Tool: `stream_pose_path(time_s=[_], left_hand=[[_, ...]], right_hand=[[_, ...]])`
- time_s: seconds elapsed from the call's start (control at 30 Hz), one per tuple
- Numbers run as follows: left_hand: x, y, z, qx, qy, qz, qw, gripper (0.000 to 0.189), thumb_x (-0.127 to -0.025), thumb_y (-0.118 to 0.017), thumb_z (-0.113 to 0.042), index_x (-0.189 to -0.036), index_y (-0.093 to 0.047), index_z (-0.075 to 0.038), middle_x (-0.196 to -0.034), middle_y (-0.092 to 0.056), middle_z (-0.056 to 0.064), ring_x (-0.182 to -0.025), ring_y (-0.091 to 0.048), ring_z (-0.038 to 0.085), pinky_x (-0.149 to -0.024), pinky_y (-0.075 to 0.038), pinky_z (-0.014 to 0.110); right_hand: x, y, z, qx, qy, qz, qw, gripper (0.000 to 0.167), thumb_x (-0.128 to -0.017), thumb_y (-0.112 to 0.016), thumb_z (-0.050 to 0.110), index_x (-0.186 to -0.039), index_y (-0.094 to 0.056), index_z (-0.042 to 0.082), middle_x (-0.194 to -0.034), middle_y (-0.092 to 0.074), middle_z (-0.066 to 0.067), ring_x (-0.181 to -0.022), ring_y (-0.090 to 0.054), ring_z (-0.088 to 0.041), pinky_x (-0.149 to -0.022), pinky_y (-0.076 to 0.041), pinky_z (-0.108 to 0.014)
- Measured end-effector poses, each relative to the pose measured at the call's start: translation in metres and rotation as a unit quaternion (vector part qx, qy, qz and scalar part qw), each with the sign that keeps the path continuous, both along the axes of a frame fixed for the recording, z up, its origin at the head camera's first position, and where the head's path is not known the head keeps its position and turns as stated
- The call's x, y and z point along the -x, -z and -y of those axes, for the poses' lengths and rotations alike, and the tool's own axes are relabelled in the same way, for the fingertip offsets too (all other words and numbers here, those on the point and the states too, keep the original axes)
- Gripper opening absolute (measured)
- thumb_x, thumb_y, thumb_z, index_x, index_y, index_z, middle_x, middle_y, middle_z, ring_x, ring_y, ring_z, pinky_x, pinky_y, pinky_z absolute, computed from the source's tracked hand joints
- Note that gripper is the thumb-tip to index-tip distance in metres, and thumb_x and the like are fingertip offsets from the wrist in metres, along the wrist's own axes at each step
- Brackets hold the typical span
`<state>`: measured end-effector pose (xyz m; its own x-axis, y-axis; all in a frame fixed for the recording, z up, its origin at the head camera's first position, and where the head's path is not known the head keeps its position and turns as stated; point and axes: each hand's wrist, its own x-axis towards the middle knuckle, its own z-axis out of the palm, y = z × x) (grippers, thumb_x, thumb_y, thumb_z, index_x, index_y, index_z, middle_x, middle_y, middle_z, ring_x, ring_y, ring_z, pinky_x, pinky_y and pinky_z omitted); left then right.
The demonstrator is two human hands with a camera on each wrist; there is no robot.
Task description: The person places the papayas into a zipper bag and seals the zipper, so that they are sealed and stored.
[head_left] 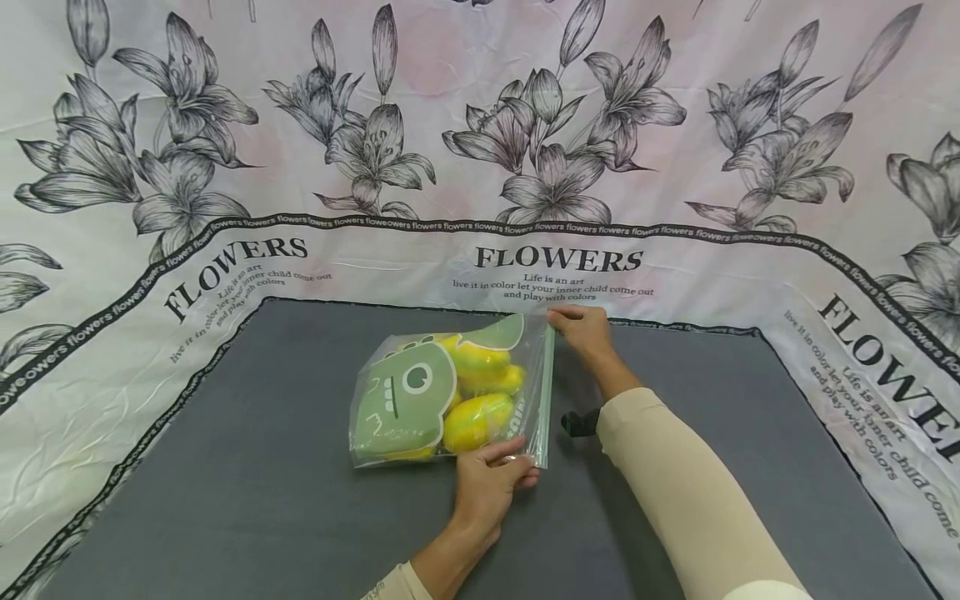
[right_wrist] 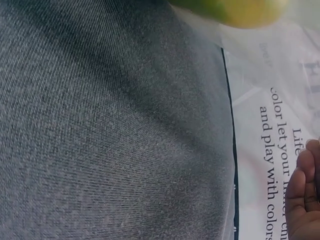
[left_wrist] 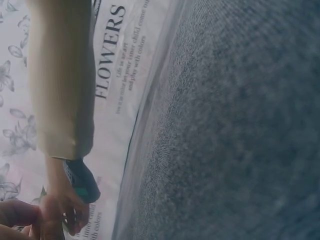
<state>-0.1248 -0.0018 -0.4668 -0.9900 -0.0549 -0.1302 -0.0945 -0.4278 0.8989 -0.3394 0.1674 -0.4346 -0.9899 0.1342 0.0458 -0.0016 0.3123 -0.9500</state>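
Observation:
A clear zip bag (head_left: 536, 392) printed with a green cartoon dinosaur lies on its side, its green zip strip facing right. Inside are several yellow fruits (head_left: 477, 422) with greenish patches; one yellow fruit (right_wrist: 250, 11) shows blurred in the right wrist view. My left hand (head_left: 483, 492) pinches the near corner beside the strip between thumb and fingers. At the strip's far end, my right hand (head_left: 585, 333) pinches the other corner. In the left wrist view, left fingertips (left_wrist: 50, 215) press together at the lower left. Curled right-hand fingers (right_wrist: 302, 185) show at the right wrist view's edge.
A dark grey cloth (head_left: 247, 467) covers the table. Behind and around it runs a white floral sheet (head_left: 420, 258) with printed lettering. A small black device (head_left: 579, 423) sits at the right wrist, just over the table.

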Motion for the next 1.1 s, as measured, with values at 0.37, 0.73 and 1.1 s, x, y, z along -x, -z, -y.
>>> stream_pose_path(time_s=[0.37, 0.73, 1.1], left_hand=[[-0.003, 0.0, 0.001, 0.005, 0.0, 0.001, 1.0, 0.033, -0.076, -0.068, 0.014, -0.109, -0.067, 0.014, -0.079, -0.067, 0.022, -0.06, -0.068, 0.021, -0.06, -0.057, 0.032], [-0.003, 0.0, 0.004, 0.007, 0.008, -0.001, 0.9999, 0.033, -0.077, -0.067, 0.013, -0.11, -0.066, 0.013, -0.078, -0.068, 0.022, -0.061, -0.068, 0.021, -0.06, -0.056, 0.031], [-0.013, -0.002, 0.015, 0.116, 0.077, -0.008, 0.9902, 0.048, -0.083, -0.068, -0.004, -0.13, -0.062, -0.007, -0.087, -0.071, 0.018, -0.059, -0.068, 0.032, -0.047, -0.055, 0.037]], right_hand=[[0.002, -0.002, 0.001, -0.012, 0.014, 0.001, 0.9998, 0.028, -0.089, -0.07, 0.021, -0.112, -0.073, 0.006, -0.105, -0.07, -0.01, -0.091, -0.064, -0.021, -0.08, -0.052, -0.035], [0.008, 0.0, 0.0, -0.012, 0.035, 0.01, 0.9993, 0.027, -0.088, -0.071, 0.021, -0.111, -0.074, 0.006, -0.103, -0.071, -0.009, -0.09, -0.065, -0.021, -0.079, -0.052, -0.035], [0.0, -0.009, -0.013, -0.052, -0.015, 0.019, 0.9984, 0.041, -0.095, -0.061, 0.032, -0.128, -0.063, 0.009, -0.125, -0.062, -0.011, -0.106, -0.061, -0.027, -0.089, -0.048, -0.041]])
